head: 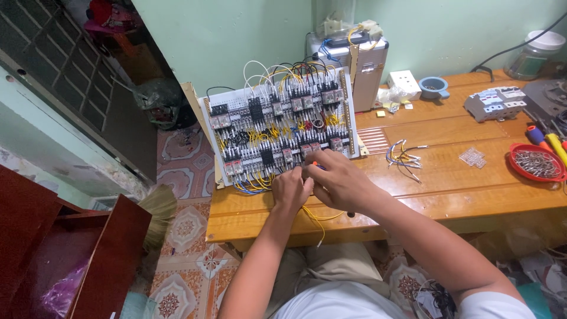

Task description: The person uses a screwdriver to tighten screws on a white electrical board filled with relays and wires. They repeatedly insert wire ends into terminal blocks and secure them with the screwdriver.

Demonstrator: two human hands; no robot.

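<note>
We are wiring the relay panel [277, 133]: right hand [339, 183] pinches an orange-handled screwdriver [317, 164] at its lower edge, left hand [290, 190] grips a yellow wire [313, 220]; seating it needs steadiness.

We see a clear plastic jar [536, 56] with a white lid at the worktop's [449, 189] far right corner; no screens or signs.

Wooden table [449, 189] with relay panel [277, 127], red tray [536, 162].

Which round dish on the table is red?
The red one is the flat dish full of small metal pieces at the table's right edge, beside the screwdrivers. The other round one, the small bowl near the wall, is blue.
</note>
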